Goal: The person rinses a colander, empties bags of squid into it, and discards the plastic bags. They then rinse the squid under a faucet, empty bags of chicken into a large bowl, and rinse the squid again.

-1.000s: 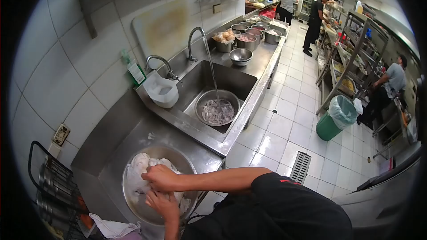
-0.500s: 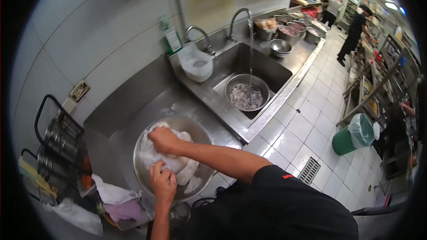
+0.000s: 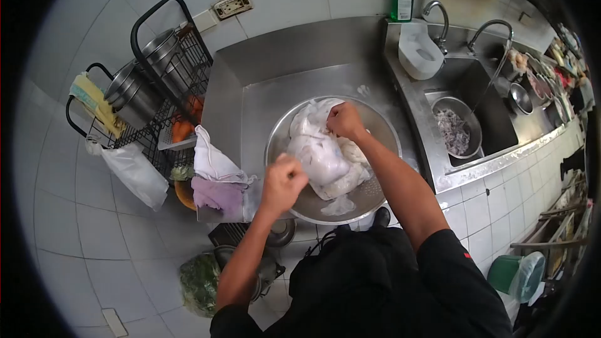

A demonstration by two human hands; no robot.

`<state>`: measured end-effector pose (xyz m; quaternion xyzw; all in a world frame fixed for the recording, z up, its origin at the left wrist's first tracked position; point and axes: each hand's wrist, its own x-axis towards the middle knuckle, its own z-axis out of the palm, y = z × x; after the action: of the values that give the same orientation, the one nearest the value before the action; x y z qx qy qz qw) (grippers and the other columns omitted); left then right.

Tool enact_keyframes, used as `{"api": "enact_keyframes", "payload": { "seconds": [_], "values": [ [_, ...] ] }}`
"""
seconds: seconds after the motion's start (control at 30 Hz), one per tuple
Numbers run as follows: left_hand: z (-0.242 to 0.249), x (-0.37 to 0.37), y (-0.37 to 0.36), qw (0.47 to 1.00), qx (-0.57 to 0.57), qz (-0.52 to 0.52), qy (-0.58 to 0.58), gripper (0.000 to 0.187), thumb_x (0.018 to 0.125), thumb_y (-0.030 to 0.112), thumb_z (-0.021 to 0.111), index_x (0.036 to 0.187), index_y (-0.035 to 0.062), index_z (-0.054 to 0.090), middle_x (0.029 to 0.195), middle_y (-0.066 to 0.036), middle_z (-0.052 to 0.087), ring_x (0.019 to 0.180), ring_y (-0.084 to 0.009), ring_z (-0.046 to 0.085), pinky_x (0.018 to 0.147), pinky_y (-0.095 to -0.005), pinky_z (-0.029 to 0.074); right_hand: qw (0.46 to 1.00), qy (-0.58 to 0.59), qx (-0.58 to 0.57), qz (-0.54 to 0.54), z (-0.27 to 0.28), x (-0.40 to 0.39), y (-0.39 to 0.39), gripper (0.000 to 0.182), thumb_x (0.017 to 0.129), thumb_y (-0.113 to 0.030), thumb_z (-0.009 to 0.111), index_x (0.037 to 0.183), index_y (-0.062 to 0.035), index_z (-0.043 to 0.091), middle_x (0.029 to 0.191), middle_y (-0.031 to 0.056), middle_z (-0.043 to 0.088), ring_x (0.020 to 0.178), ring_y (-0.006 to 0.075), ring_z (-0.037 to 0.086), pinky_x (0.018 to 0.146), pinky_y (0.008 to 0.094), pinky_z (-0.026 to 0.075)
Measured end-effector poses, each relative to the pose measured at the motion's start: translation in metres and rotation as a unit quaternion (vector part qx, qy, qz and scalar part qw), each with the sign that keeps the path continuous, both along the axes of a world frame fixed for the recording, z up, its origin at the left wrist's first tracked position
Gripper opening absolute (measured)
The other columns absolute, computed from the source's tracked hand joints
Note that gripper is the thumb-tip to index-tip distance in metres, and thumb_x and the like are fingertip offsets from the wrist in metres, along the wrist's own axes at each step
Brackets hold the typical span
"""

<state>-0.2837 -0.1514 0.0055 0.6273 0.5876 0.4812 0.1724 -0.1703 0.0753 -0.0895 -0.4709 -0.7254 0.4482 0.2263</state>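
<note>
A large metal bowl [image 3: 382,195] with holes in its side rests on the steel counter. Inside it lies a pale, rounded mass in thin white plastic [image 3: 318,158]. My right hand [image 3: 344,120] is closed on the upper part of the plastic. My left hand [image 3: 283,181] is curled at the bowl's left rim, slightly blurred; whether anything is between its fingers cannot be made out.
Right of the bowl, a tap runs into a sink [image 3: 498,131] holding a bowl of greyish pieces [image 3: 454,131]. A white container [image 3: 418,56] stands by the taps. At left are a wire rack with pots [image 3: 134,94], cloths [image 3: 216,194] and a bagged green bundle [image 3: 200,281].
The view has swung left, bringing the rack and cloths further into sight. My left hand has come off the plastic to the bowl's left rim. My right hand still grips the plastic.
</note>
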Motion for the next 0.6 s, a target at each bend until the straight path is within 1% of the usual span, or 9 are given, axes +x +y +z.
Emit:
{"api": "enact_keyframes", "payload": {
  "seconds": [0.1,0.13,0.23,0.27,0.33,0.37,0.43,0.5,0.6],
  "values": [
    [0.008,-0.009,0.032,0.983,-0.04,0.075,-0.161,0.017,0.077,0.0,0.056,0.063,0.0015,0.045,0.061,-0.004,0.052,0.056,-0.0147,0.045,0.054,-0.0308,0.037,0.971,0.047,-0.232,0.035,0.012,0.002,0.009,0.01,0.072,-0.007,0.067,0.063,-0.0028,0.067,0.064,0.009,0.064,0.064,0.0165,0.064,0.056,0.0338,0.053],
    [0.011,-0.011,0.044,0.964,-0.032,0.084,-0.251,0.018,0.079,0.001,0.055,0.063,0.0031,0.046,0.062,-0.002,0.051,0.055,-0.0117,0.044,0.053,-0.0284,0.036,0.935,0.114,-0.336,0.025,0.008,0.007,0.014,0.007,0.076,-0.007,0.069,0.077,-0.0011,0.066,0.078,0.015,0.066,0.068,0.023,0.065,0.061,0.033,0.057],
    [0.032,-0.016,0.066,0.917,-0.045,0.088,-0.386,0.016,0.082,0.002,0.053,0.067,0.0057,0.049,0.065,0.0,0.05,0.056,-0.0087,0.041,0.052,-0.025,0.032,0.842,0.204,-0.499,0.017,0.028,0.031,0.01,0.023,0.081,-0.012,0.069,0.099,-0.0001,0.062,0.093,0.0171,0.064,0.074,0.0234,0.065,0.068,0.0345,0.058],
    [0.037,-0.016,0.069,0.907,-0.056,0.085,-0.408,0.014,0.082,0.002,0.052,0.069,0.0062,0.05,0.065,0.0,0.049,0.057,-0.0087,0.041,0.052,-0.0244,0.032,0.845,0.213,-0.49,0.02,0.027,0.039,0.004,0.026,0.088,-0.015,0.061,0.109,0.0008,0.058,0.1,0.0194,0.063,0.079,0.0233,0.065,0.072,0.036,0.059],
    [0.031,-0.016,0.074,0.895,-0.083,0.096,-0.427,0.015,0.082,0.002,0.052,0.069,0.0071,0.049,0.065,0.0,0.048,0.057,-0.0082,0.041,0.052,-0.0247,0.032,0.845,0.279,-0.456,-0.012,-0.017,0.05,-0.019,0.023,0.092,-0.013,0.052,0.108,0.0028,0.058,0.099,0.0196,0.064,0.078,0.0251,0.066,0.071,0.0363,0.059],
    [0.03,-0.016,0.079,0.891,-0.097,0.098,-0.434,0.015,0.082,0.002,0.053,0.069,0.0075,0.049,0.065,0.001,0.048,0.057,-0.008,0.041,0.052,-0.0248,0.032,0.866,0.237,-0.438,-0.038,0.004,0.057,-0.053,0.025,0.093,-0.01,0.048,0.111,0.0046,0.056,0.099,0.0196,0.064,0.078,0.0261,0.066,0.07,0.0373,0.059],
    [0.024,-0.014,0.082,0.863,-0.122,0.135,-0.471,0.015,0.081,0.003,0.054,0.069,0.0083,0.05,0.065,0.001,0.047,0.057,-0.0082,0.041,0.053,-0.0251,0.033,0.836,0.238,-0.495,-0.012,0.003,0.062,-0.106,0.041,0.086,-0.007,0.057,0.124,0.007,0.05,0.1,0.0187,0.063,0.083,0.0269,0.066,0.071,0.0394,0.057],
    [0.005,-0.013,0.076,0.829,-0.135,0.152,-0.521,0.013,0.081,0.004,0.055,0.07,0.0078,0.051,0.065,0.001,0.047,0.057,-0.0084,0.042,0.053,-0.0257,0.034,0.814,0.218,-0.531,0.088,0.004,0.055,-0.138,0.077,0.081,-0.011,0.067,0.144,0.0047,0.026,0.116,0.0158,0.058,0.099,0.0251,0.06,0.08,0.0402,0.051],
    [-0.03,-0.032,0.063,0.778,-0.117,0.155,-0.597,0.009,0.081,0.006,0.057,0.073,0.0059,0.053,0.066,0.0,0.047,0.057,-0.0088,0.042,0.053,-0.0267,0.036,0.86,0.209,-0.465,0.032,0.02,0.033,-0.149,0.053,0.082,-0.012,0.067,0.129,0.0058,0.049,0.102,0.0139,0.064,0.087,0.0225,0.062,0.075,0.0369,0.051]
  ]
}}
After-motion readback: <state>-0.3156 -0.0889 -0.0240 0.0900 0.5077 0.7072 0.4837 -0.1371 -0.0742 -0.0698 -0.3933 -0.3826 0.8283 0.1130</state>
